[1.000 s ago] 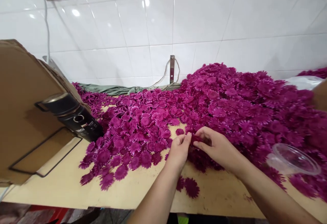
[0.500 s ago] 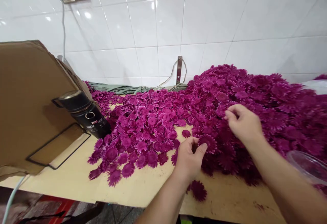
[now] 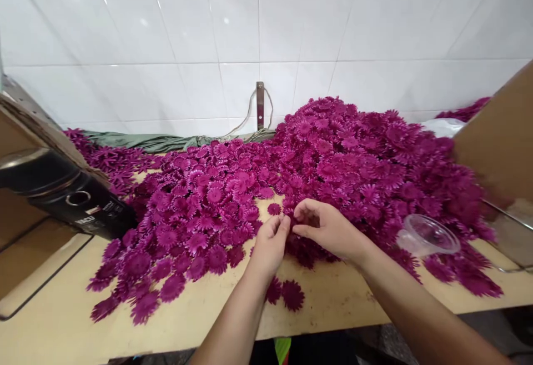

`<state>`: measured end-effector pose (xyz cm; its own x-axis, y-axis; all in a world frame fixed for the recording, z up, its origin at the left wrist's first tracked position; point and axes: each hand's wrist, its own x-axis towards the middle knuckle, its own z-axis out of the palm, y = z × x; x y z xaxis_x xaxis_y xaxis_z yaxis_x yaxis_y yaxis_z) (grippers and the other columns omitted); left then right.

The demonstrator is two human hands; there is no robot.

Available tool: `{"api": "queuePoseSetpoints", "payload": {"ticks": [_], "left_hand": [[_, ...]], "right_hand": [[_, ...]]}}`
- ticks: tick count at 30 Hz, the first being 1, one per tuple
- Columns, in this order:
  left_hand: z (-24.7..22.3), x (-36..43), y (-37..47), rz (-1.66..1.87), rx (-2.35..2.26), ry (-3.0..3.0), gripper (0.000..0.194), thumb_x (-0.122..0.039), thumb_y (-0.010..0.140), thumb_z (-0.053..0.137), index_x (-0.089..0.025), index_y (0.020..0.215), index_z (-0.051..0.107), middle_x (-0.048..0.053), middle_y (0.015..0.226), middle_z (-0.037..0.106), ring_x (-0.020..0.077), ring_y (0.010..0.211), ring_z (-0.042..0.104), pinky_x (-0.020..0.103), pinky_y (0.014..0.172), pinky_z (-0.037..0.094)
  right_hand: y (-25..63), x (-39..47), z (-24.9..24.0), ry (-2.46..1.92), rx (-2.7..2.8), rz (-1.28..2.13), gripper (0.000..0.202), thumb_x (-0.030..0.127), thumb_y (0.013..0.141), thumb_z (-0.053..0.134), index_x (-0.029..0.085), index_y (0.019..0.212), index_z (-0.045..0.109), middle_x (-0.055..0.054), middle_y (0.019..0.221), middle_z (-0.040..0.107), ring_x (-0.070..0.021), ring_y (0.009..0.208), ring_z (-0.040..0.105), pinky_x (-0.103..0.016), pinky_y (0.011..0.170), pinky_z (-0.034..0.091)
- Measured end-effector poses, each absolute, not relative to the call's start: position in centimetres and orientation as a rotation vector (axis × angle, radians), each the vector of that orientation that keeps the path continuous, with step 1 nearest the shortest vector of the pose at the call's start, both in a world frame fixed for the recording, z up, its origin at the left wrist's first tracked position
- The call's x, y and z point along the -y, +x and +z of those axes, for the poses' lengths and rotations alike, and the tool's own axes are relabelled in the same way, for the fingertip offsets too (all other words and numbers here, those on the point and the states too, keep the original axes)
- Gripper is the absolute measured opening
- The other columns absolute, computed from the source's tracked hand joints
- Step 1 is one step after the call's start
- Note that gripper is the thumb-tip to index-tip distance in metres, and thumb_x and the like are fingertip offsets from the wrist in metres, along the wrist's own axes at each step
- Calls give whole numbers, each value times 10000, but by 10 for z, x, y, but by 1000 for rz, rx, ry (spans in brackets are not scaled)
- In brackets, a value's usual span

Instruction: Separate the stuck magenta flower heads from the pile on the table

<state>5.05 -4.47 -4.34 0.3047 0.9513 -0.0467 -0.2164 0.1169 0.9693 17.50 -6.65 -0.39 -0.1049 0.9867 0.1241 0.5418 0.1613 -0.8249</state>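
Observation:
In the middle of the table, my left hand (image 3: 270, 241) pinches thumb against fingers at the edge of a purple artificial flower head (image 3: 290, 219), mostly hidden. My right hand (image 3: 331, 230) faces it from the right, fingers curled and thumb towards them, almost touching the left fingertips. What lies in that right grip, if anything, is too small to make out. Behind both hands rises a big pile of purple flower heads (image 3: 333, 148). A lower, flatter spread of flower heads (image 3: 200, 209) lies to the left. Two loose flower heads (image 3: 292, 295) rest just below my hands.
A clear plastic tub (image 3: 431, 237) stands among flowers on the right. A black vacuum bottle (image 3: 83, 198) leans beside a cardboard box (image 3: 20, 198) at left; another cardboard piece (image 3: 495, 148) is at right. Green cloth (image 3: 145, 140) runs along the tiled wall under a metal bracket (image 3: 260, 106).
The view has turned to the right. My right hand has come down from the big pile to my left hand, and the two now meet. My left hand still pinches a flower head.

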Motion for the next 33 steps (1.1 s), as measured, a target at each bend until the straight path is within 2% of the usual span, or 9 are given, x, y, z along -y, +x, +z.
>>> {"api": "queuePoseSetpoints", "payload": {"ticks": [4, 9, 16, 19, 22, 24, 27, 30, 33], "left_hand": [[-45, 48, 49, 1064, -835, 1185, 388, -540, 630, 624, -165, 585, 538, -22, 596, 486, 125, 640, 437, 240, 627, 364], [-47, 54, 49, 1026, -817, 1173, 319, -448, 623, 664, -157, 648, 536, -27, 600, 483, 104, 590, 413, 228, 577, 346], [-34, 51, 52, 1076, -866, 1139, 369, -476, 580, 669, -173, 570, 460, -60, 517, 407, 72, 500, 328, 214, 491, 266], [-30, 53, 49, 1110, -874, 1142, 389, -486, 597, 654, -184, 536, 417, -73, 491, 351, 67, 481, 285, 211, 476, 245], [-32, 56, 43, 1104, -876, 1128, 354, -465, 604, 662, -179, 562, 457, -65, 522, 390, 75, 513, 334, 209, 521, 298], [-34, 56, 40, 1099, -872, 1099, 315, -441, 595, 678, -172, 615, 515, -48, 570, 465, 87, 558, 397, 216, 573, 340], [-35, 52, 42, 1087, -836, 1045, 296, -397, 569, 706, -163, 698, 579, -18, 660, 560, 110, 632, 472, 234, 640, 379], [-36, 48, 48, 1050, -803, 1000, 283, -370, 565, 713, -157, 707, 594, -18, 664, 573, 107, 635, 485, 230, 638, 383], [-39, 45, 49, 1039, -787, 995, 262, -377, 592, 698, -155, 670, 580, -36, 602, 540, 94, 581, 462, 221, 594, 372]], "right_hand": [[177, 66, -15, -1497, 1701, 589, 103, 114, 684, 555, 182, 758, 535, -8, 773, 562, -139, 729, 539, -281, 701, 444], [174, 69, -12, -1527, 1759, 415, 161, 57, 743, 449, 186, 676, 520, -9, 701, 562, -134, 675, 531, -258, 651, 419], [162, 59, -1, -1587, 1762, 85, 179, 93, 758, 419, 206, 622, 445, -18, 662, 559, -149, 644, 514, -264, 625, 405], [183, 44, 10, -1671, 1602, -88, 170, 119, 755, 404, 216, 621, 440, -36, 685, 574, -169, 679, 521, -292, 679, 422], [228, 24, 21, -1760, 1354, -193, 128, 134, 738, 404, 211, 651, 458, -60, 715, 577, -203, 717, 535, -364, 726, 434], [255, 15, 27, -1790, 1261, -174, 99, 121, 706, 447, 195, 717, 511, -59, 740, 589, -204, 714, 555, -383, 731, 451], [258, 20, 32, -1799, 1297, -81, 212, 131, 679, 536, 168, 884, 578, -84, 869, 620, -207, 768, 582, -384, 756, 471], [221, 44, 30, -1734, 1531, -16, 166, 226, 736, 558, 159, 875, 616, -98, 896, 632, -211, 798, 588, -386, 768, 474], [183, 66, 19, -1580, 1795, 314, 197, 263, 753, 572, 177, 926, 613, -75, 910, 650, -200, 834, 596, -361, 771, 480]]}}
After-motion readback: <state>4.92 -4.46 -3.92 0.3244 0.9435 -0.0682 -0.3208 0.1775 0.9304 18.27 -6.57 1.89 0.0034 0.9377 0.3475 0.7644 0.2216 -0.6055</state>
